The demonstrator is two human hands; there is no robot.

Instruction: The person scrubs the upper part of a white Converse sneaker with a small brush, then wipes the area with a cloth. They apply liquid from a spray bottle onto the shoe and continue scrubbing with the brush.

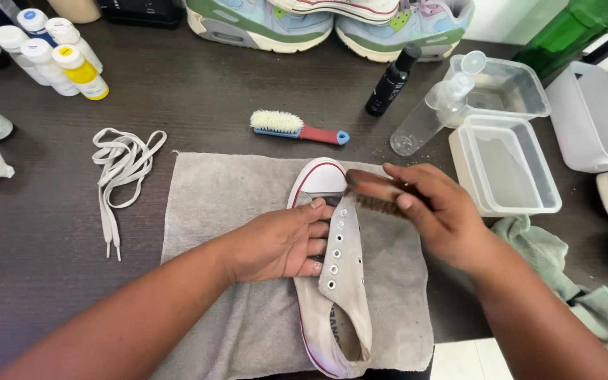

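while the left hand lies flat on the sneaker, the right hand grips a brush.

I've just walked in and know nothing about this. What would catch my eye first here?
First, the pale laceless sneaker lying on a grey towel in the middle, steadied by the left hand while the right hand holds a wooden brush against it. To the left lie loose white laces; behind, a small white-bristled brush and colourful sneakers.
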